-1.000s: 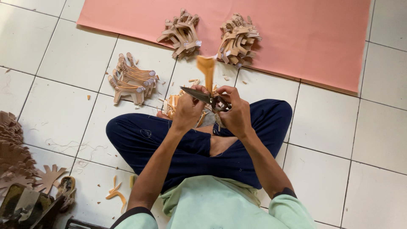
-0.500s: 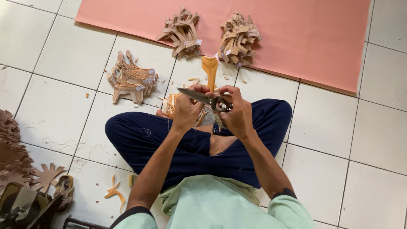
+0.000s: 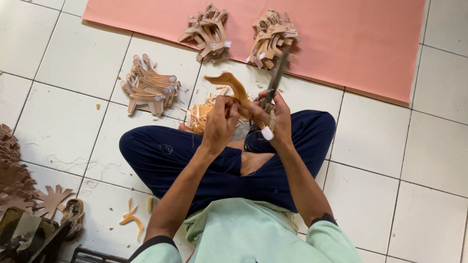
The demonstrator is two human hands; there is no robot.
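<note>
Because the long blade of the knife (image 3: 276, 78) is angled up and away while the small tan cut-out piece (image 3: 233, 87) is pinched just beside it, a slip is judged the main risk: if the piece twists or the blade skids off the thin material, the fingers of the left hand (image 3: 220, 122) could be nicked, since they lie close to the cutting edge. A cut taken too deep could also spoil the outline of the piece, which looks thin and easily split. The white wrap (image 3: 267, 132) seen on a finger of the right hand (image 3: 275, 119) suggests that such contact is expected.

The left hand is closed in a pinch, thumb against fingertips, on the lower end of the tan piece, which is held above the lap and over a heap of pale shavings (image 3: 204, 114) on the white tiled floor (image 3: 73, 112). The right hand is curled tight around the knife's handle, fingers pressed together, with the blade pointing toward the pink sheet (image 3: 351, 39). The two hands touch or nearly touch; which cannot be told.

Three bundles of similar tan pieces (image 3: 148, 85) (image 3: 207, 31) (image 3: 270, 39) lie beyond the knees, one on the tiles and two on the pink sheet's edge. Darker brown cut-outs (image 3: 14, 180) are piled at the left.
</note>
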